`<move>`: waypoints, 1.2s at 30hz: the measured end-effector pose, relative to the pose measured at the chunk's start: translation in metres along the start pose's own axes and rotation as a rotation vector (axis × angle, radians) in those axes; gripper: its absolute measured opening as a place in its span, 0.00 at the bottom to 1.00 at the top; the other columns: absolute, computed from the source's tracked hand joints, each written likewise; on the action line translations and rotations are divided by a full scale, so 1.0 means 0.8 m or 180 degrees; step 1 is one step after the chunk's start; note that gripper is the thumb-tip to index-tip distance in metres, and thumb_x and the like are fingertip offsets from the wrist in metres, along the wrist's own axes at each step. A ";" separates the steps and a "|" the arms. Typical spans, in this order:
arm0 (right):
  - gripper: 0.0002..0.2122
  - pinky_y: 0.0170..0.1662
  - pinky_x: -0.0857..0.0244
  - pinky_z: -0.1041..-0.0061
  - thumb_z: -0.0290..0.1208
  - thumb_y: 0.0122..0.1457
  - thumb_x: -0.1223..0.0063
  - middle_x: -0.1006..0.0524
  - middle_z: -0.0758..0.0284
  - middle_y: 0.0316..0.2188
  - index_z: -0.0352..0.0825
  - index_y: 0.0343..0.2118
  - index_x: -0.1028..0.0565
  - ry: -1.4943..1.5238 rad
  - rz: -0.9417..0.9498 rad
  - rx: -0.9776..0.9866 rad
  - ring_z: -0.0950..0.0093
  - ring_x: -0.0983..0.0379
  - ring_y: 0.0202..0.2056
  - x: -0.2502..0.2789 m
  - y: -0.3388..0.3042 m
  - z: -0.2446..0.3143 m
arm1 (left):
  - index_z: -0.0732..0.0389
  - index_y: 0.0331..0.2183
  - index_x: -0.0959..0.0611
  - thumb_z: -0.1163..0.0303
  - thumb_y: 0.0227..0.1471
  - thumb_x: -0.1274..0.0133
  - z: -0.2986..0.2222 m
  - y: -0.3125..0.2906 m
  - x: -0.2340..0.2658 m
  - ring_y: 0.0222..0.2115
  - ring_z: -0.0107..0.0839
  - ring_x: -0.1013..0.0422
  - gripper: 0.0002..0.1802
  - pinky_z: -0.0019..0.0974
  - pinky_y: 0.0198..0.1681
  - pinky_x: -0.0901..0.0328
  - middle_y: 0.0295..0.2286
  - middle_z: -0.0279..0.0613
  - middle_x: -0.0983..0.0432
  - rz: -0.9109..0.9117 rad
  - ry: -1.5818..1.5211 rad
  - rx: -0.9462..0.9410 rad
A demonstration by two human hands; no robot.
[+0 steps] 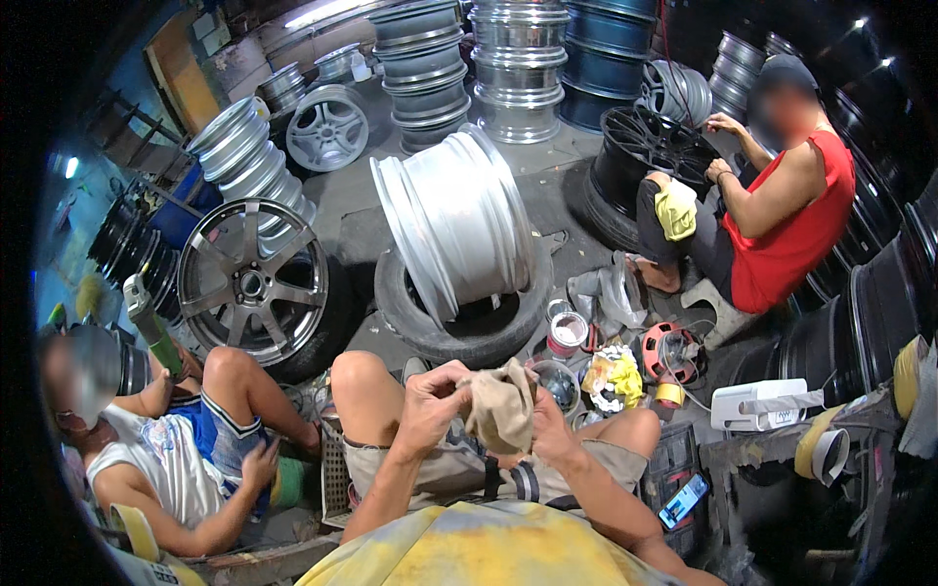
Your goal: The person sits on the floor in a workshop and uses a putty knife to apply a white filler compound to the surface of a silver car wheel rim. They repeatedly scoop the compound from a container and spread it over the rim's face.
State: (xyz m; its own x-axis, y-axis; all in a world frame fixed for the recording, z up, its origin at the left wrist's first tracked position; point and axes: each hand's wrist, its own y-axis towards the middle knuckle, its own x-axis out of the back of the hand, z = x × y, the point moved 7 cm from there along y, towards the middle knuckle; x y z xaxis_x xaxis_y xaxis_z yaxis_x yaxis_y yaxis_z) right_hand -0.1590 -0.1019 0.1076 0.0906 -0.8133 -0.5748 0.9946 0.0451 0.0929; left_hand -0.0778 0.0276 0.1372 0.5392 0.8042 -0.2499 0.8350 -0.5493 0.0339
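Tan cloth rag [500,408] sits bunched between my left hand [430,402] and right hand [550,430], fingers of both closed on it above my knees. I judge it best folded flat before wiping. Ahead, on the concrete floor [352,200], a silver rim [454,220] stands in a tyre [467,327]; rim stacks [422,59] line the workshop.

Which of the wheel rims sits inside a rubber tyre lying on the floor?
The wide silver rim directly ahead, tilted inside the black tyre; the other rims are stacked, or stand apart from that tyre.
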 end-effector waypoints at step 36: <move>0.05 0.31 0.38 0.54 0.24 0.58 0.55 0.30 0.50 0.21 0.27 0.29 0.35 -0.3421 0.1293 -0.0491 0.46 0.31 0.27 -0.002 -0.076 0.037 | 0.68 0.35 0.16 0.68 0.51 0.40 0.002 -0.036 -0.074 0.35 0.55 0.25 0.12 0.45 0.40 0.32 0.31 0.57 0.21 0.2304 0.2070 0.0525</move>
State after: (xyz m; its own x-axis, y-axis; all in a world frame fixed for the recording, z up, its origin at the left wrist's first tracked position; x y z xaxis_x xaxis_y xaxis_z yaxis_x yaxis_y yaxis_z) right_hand -0.2212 -0.1204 0.1268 0.3894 -0.7928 0.4689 0.9041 0.4262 -0.0304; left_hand -0.1339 -0.0046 0.1493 0.9107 0.2024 0.3602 0.2804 -0.9431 -0.1789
